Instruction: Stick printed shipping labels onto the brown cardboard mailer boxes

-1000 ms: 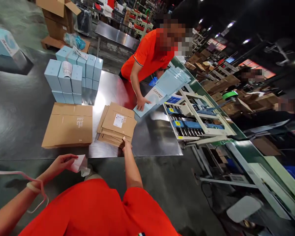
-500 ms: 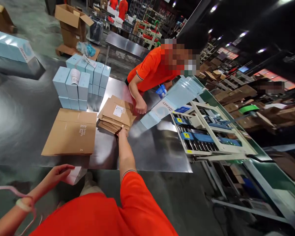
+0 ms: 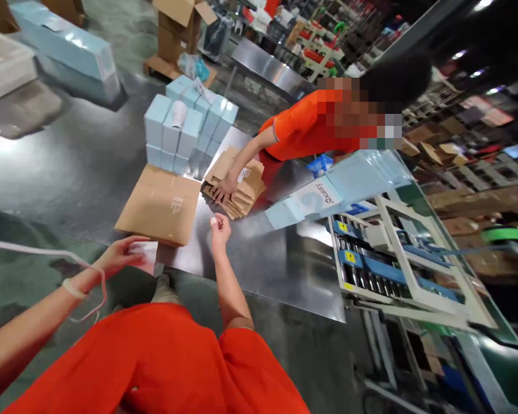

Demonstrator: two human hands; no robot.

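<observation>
My left hand (image 3: 120,256) pinches a white paper slip (image 3: 147,256) just off the table's front edge. My right hand (image 3: 221,231) is held over the table with its fingers curled together. A small white spot shows at its thumb tip; whether anything is gripped there I cannot make out. Beyond it lies a stack of flat cardboard pieces (image 3: 252,187), apart from my fingers. A co-worker's hand (image 3: 225,188) is spread on that stack. Between my hands and the pale blue boxes lies a flat brown carton (image 3: 155,204) with white print.
Pale blue boxes (image 3: 159,123) stand stacked on the metal table (image 3: 90,149). A long blue row (image 3: 64,43) lies at far left, near a white bin (image 3: 6,63). More blue boxes (image 3: 349,181) lead onto a roller conveyor (image 3: 380,264). A co-worker (image 3: 302,123) leans across opposite.
My right hand has come off the cardboard stack and drawn back towards me. The co-worker's hand has moved onto the stack. My left hand still holds the slip, and the view has turned.
</observation>
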